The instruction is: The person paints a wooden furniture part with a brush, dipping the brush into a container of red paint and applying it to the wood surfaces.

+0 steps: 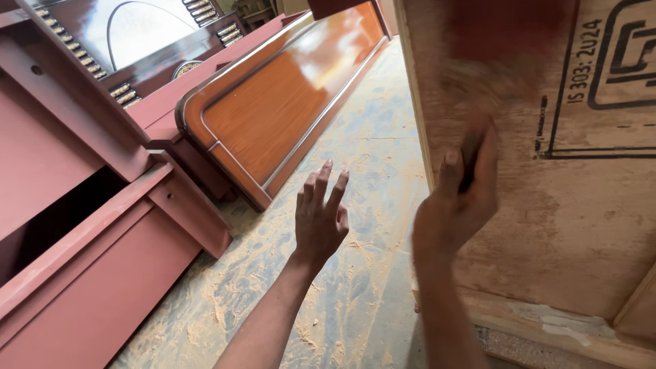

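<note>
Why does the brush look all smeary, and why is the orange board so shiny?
Head view: the brush in the right hand is blurred by motion against the plywood; the orange board shows glare; the left hand is sharp.

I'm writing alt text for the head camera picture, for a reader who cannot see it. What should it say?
A person's right hand grips a paintbrush, blurred, against an upright plywood panel partly coated red-brown. The left hand hovers open and empty over a sawdust-strewn floor. Red-brown furniture parts and a glossy orange panel lie to the left.
</note>
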